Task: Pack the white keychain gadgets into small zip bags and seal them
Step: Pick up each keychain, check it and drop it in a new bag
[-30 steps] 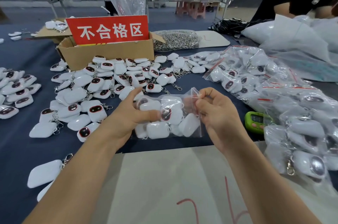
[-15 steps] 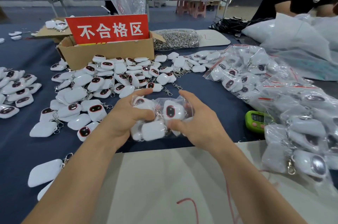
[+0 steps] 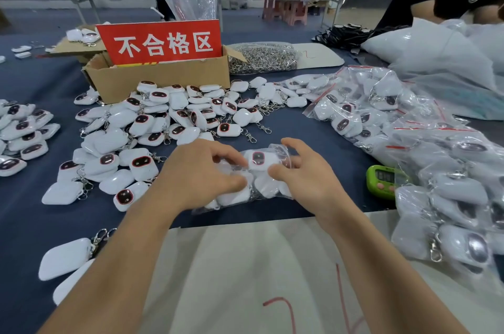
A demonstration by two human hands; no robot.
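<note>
Head | left hand (image 3: 201, 178), right hand (image 3: 304, 181) grip zip bag (image 3: 259, 162) | seal unclear

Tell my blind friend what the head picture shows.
The left hand and right hand hold a small clear plastic zip bag full of white keychain gadgets at a dark blue table. Loose gadgets pile left; filled bags right.

Left hand (image 3: 201, 172): bare, all of its visible surface uncovered.
Right hand (image 3: 308, 178): bare, same as the left.
Left wrist (image 3: 161, 208): bare.
Right wrist (image 3: 336, 209): bare.
Left forearm (image 3: 117, 271): bare along its whole visible length, down to the lower frame edge.
Right forearm (image 3: 387, 271): bare likewise, down to the lower frame edge.
Sleeves: cannot tell; upper arms lie outside the frame.
</note>
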